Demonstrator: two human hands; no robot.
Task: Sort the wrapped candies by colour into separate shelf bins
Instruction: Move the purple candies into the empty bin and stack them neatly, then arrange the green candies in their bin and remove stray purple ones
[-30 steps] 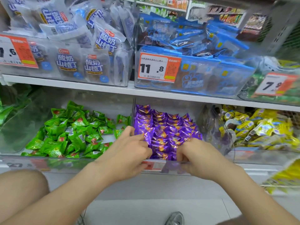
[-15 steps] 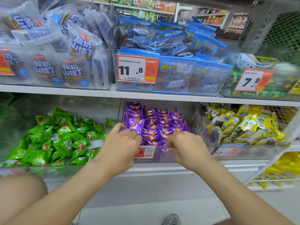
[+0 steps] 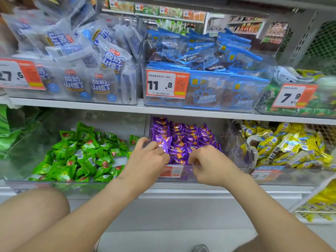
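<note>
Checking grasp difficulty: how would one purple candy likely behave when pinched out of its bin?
Probably light: the purple candies are small beside the left hand. Glossy foil likely slips and crinkles. Packed tightly, neighbours may shift too.

Green candies, purple candies marked orange, and yellow packets with seemingly cartoon faces.

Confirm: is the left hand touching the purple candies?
Touching. Head view shows the left hand with fingers curled onto a raised wrapper among the purple candies, no gap between them.

White snack bags and blue packets fill the upper shelf.
</note>
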